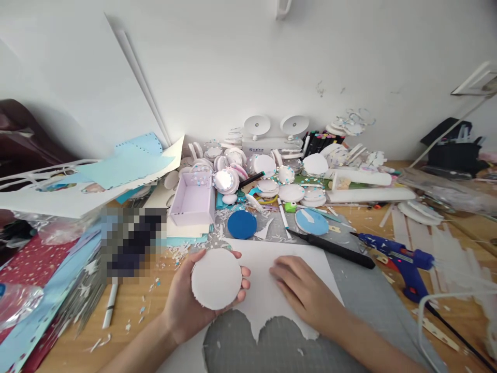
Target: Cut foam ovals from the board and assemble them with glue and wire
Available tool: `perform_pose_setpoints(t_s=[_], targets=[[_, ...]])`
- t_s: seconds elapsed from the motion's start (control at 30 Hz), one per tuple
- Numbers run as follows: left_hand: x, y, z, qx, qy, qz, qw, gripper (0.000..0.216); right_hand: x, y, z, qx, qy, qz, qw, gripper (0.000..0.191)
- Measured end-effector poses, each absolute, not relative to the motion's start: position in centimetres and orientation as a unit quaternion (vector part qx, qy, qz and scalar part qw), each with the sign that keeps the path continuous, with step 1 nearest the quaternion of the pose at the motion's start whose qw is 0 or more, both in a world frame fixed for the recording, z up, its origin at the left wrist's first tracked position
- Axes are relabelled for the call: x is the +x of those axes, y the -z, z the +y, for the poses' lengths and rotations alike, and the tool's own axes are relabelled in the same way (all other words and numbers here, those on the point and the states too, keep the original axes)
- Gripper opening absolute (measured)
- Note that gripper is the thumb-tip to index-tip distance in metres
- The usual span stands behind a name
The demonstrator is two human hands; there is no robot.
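A round white foam disc [216, 278] with slightly rough edges rests in my left hand [186, 300], its flat face turned towards me and my fingertips curled round the right rim. My right hand [303, 290] lies on a white sheet [256, 290], holding nothing, fingers loosely bent with their tips on it. Rounded pieces have been cut out of the sheet's near edge, leaving a pointed tongue between two curves. Beneath it is a grey cutting mat [365, 311]. Beyond my hands lie a dark blue disc [242, 224] and a light blue disc [311, 221].
A black-handled craft knife [337, 249] lies right of the sheet. Further right is a blue glue gun [407, 259] with its cable. A lilac box [193, 199] and heaped white discs [267, 166] stand along the back. A white marker [111, 305] lies at left, among paper scraps.
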State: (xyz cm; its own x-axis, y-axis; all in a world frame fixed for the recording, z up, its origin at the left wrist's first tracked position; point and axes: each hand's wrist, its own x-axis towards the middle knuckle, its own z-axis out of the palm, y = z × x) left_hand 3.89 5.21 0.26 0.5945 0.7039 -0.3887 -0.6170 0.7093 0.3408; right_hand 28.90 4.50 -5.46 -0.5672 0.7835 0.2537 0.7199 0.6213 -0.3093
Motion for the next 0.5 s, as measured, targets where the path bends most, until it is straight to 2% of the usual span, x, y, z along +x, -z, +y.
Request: perform_pose_setpoints(t_s=[0.17,0.3,0.37,0.43,0.5], targets=[[3.5,-0.7,5.0,0.115,-0.389,0.256,0.878,0.052,31.8,4.8,4.1,-0.443,0.014,-0.858,0.26,0.041],[3.5,-0.7,5.1,0.238,-0.402,0.317,0.825,0.049,37.3,2.8,1.4,-0.587,0.144,-0.736,0.306,0.02],[4.0,-0.5,5.5,0.355,-0.383,0.379,0.764,0.049,40.3,1.9,0.1,-0.682,0.141,-0.672,0.251,0.014],[4.9,-0.3,5.9,0.504,-0.349,0.433,0.661,0.05,42.7,1.4,-0.6,-0.75,0.07,-0.627,0.199,0.012],[6.1,0.1,6.5,0.645,-0.319,0.441,0.537,0.055,44.2,1.2,-0.8,-0.803,0.021,-0.58,0.133,0.02]])
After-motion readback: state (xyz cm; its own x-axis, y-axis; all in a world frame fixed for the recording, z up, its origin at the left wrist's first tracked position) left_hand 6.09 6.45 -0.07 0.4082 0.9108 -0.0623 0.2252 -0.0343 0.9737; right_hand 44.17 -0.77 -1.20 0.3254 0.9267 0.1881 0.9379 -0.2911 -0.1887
